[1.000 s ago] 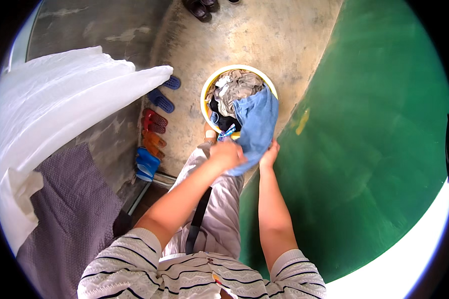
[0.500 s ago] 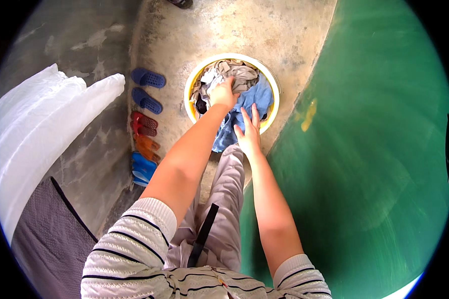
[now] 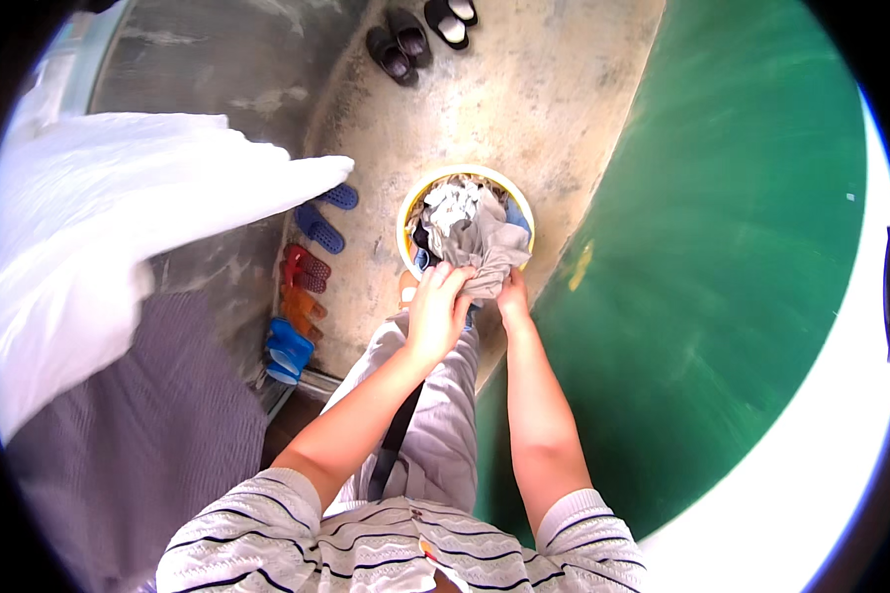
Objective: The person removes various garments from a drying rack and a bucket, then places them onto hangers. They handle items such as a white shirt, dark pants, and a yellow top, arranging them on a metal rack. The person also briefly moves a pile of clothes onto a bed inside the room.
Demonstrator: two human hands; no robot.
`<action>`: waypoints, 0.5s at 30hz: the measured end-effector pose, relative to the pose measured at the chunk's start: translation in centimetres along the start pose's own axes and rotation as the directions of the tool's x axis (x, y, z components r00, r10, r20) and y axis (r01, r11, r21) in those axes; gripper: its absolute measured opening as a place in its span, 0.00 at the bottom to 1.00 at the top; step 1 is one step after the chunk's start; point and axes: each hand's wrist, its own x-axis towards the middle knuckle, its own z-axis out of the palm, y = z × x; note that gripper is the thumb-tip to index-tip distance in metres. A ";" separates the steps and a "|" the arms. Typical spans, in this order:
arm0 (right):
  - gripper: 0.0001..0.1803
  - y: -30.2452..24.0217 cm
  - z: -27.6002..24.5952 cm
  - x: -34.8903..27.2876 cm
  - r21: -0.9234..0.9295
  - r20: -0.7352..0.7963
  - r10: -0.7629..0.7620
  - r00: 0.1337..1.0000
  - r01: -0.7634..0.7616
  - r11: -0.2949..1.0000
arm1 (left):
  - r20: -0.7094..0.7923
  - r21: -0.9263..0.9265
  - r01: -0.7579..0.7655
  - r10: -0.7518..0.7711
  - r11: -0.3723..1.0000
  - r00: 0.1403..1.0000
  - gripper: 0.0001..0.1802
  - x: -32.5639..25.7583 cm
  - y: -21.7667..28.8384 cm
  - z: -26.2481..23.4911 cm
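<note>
A round white-and-yellow bucket stands on the floor in front of me, full of rumpled clothes. My left hand and my right hand are side by side at its near rim. Both are closed on a greyish-beige garment, which is gathered between them and drapes back over the pile. My right fingers are partly hidden by the cloth. White crumpled cloth lies at the bucket's far side. A bit of blue cloth shows at the right.
White cloth and dark purplish-grey fabric hang at the left. Blue slippers, red slippers, orange slippers and blue boots line the left wall. Dark shoes sit farther off. A green wall rises at the right.
Both hands have drawn back toward me and taken hold of the beige garment, pulling it over the near side of the pile. It covers most of the blue cloth. My view has shifted.
</note>
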 end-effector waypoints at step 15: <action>0.22 -27.5 1.3 -16.9 0.418 0.711 -0.115 0.694 -0.286 0.862 | -0.226 -0.188 -0.511 0.470 0.839 0.854 0.24 -10.0 22.3 -23.9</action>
